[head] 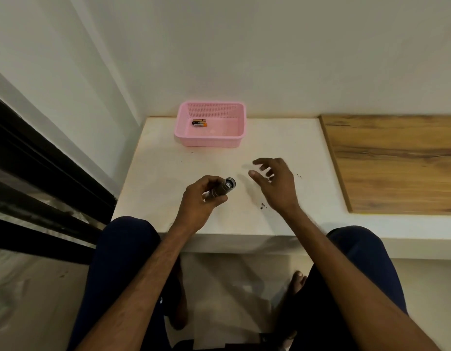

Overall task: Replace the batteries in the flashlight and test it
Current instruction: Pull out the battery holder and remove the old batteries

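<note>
My left hand (203,201) grips a small dark metal flashlight (220,190) over the white ledge (168,158), its lens end pointing up and to the right. To the right of it my right hand (276,183) hovers with fingers spread and nothing in it, a short gap from the flashlight's head. At the back of the ledge stands a pink plastic basket (234,140), and black-and-orange batteries (199,122) lie in its left part.
A wooden panel (396,160) covers the ledge to the right. White walls close off the back and left. A dark window frame (42,173) runs along the left. My knees in dark trousers sit below the ledge's front edge.
</note>
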